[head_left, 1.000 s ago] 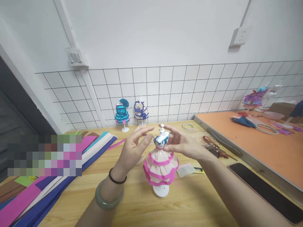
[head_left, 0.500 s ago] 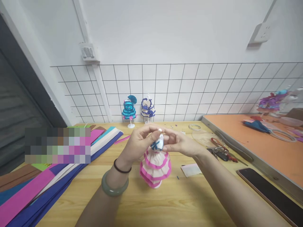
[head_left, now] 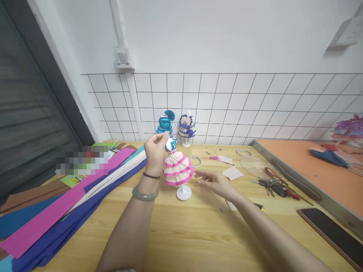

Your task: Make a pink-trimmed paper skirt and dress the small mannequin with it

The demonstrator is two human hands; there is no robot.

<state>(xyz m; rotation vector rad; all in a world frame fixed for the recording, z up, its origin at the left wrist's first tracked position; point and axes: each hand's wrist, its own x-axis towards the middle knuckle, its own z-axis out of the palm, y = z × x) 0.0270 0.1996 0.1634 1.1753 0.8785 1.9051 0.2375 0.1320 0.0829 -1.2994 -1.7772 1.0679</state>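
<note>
A small dress form on a white round base wears a tiered cream skirt with pink edges and a white and blue top. It leans a little to the left over the wooden table. My left hand is closed around the top of the form, thumb and fingers pinched together at its upper end. To the right of the skirt, my right hand is open, fingers apart and touching nothing. Both the skirt and the base are in plain view.
Two finished-looking forms, one teal and one blue and cream, stand near the wall. Long paper strips lie left. Tape rings, paper pieces, keys and a phone are on the right.
My right hand has let go of the form's top and moved right, opening. The form is now lifted and tilted, showing its base. The view has shifted left.
</note>
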